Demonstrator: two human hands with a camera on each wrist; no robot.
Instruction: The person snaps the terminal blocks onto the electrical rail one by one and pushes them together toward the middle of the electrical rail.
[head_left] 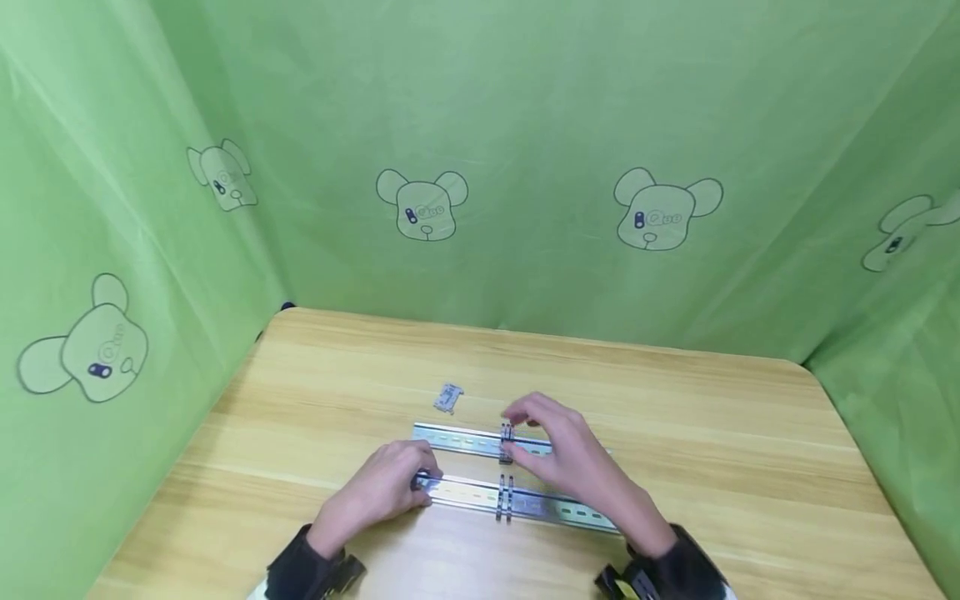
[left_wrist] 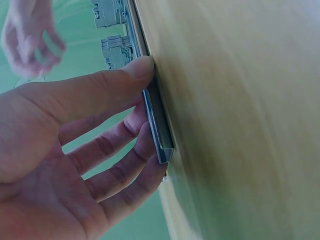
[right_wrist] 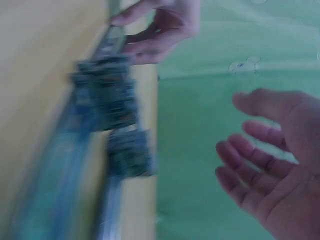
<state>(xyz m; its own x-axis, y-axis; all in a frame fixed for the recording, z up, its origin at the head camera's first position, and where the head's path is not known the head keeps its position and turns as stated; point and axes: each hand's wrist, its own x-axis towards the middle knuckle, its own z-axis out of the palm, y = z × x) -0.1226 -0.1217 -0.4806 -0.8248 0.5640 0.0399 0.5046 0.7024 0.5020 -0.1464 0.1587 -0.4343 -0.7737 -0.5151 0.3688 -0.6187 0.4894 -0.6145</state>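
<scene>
My left hand (head_left: 390, 482) grips the left end of the nearer slotted metal DIN rail (head_left: 465, 494), its thumb along one edge and the other fingers on the opposite side. Two thin grey terminal blocks (head_left: 503, 498) stand across that rail near its middle. Behind it, roughly parallel, lies a second DIN rail (head_left: 457, 439), also carrying grey terminal blocks (head_left: 506, 450). My right hand (head_left: 566, 450) hovers over the second rail beside those blocks. In the right wrist view the right hand (right_wrist: 280, 160) has its fingers spread and loosely bent, with nothing between them; the blocks there are blurred.
A loose grey terminal block (head_left: 448, 397) lies flat on the wooden table (head_left: 712, 417) behind the rails. Green curtains (head_left: 525, 125) with printed bear heads hang around the table's back and sides.
</scene>
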